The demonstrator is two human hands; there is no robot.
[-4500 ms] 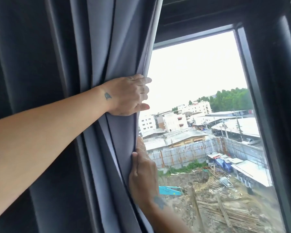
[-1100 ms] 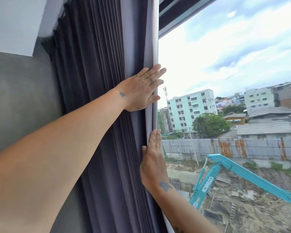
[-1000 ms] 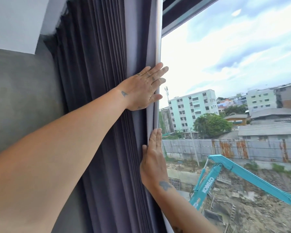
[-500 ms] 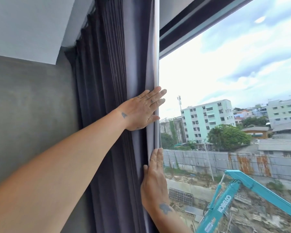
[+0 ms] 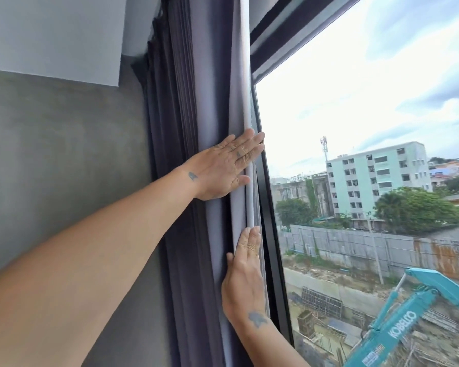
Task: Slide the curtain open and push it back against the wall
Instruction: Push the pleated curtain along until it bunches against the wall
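Both hands press flat on the curtain (image 5: 212,107), which hangs bunched in tight vertical folds between the grey wall (image 5: 64,160) and the window frame (image 5: 269,234). The left hand (image 5: 223,168) lies higher, arm outstretched, fingers straight and together, gripping nothing. The right hand (image 5: 245,282) lies below, fingers pointing up along the curtain's edge, likewise flat and ungripping.

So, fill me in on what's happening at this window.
A person is bunching a grey curtain at the left side of the window, beside the grey wall. The left hand lies flat, fingers spread, on the leading folds, and the right hand presses flat on the same edge lower down. Neither hand grips the fabric. The glass is uncovered, showing buildings and a teal excavator outside.
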